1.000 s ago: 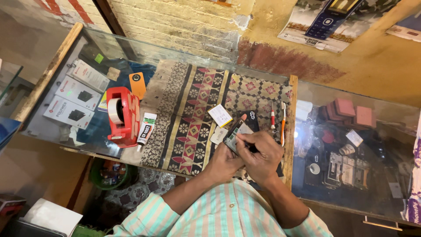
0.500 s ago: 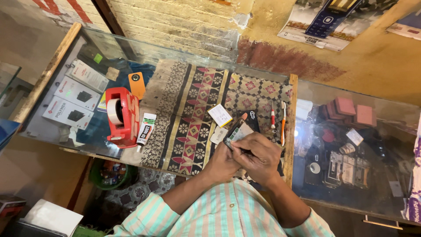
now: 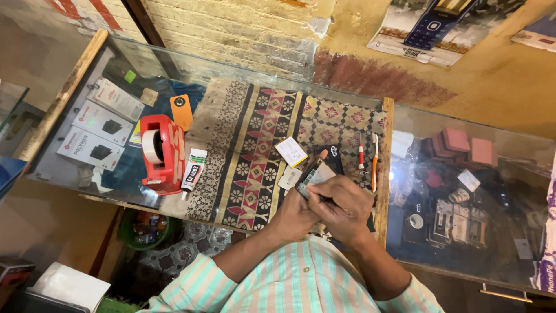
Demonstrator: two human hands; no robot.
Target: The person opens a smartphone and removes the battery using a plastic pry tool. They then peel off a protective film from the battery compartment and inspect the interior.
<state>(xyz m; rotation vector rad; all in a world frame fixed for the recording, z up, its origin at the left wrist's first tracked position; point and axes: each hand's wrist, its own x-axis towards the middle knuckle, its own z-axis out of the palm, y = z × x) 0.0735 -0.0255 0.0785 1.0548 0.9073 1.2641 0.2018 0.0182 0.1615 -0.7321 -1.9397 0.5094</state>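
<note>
The left hand (image 3: 296,215) is closed around a small phone (image 3: 313,177); the right hand (image 3: 346,204) pinches a thin tool on it. The phone looks light, stiff and easy to break, so hold its edges

Left of red tape dispenser (image 3: 162,152) — three white boxes (image 3: 99,122) under glass; white-and-black glue tube (image 3: 193,171) just right; orange tag (image 3: 182,110) above; phone poster (image 3: 440,26) far upper right.

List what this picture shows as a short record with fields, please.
Place: glass-topped counter partly covered by a patterned cloth
Left hand: steadies a small flat phone-like device
Right hand: holds a thin dark tool against the device
Nearby left: red tape dispenser, white glue tube
Nearby right: red and orange slim tools
</note>
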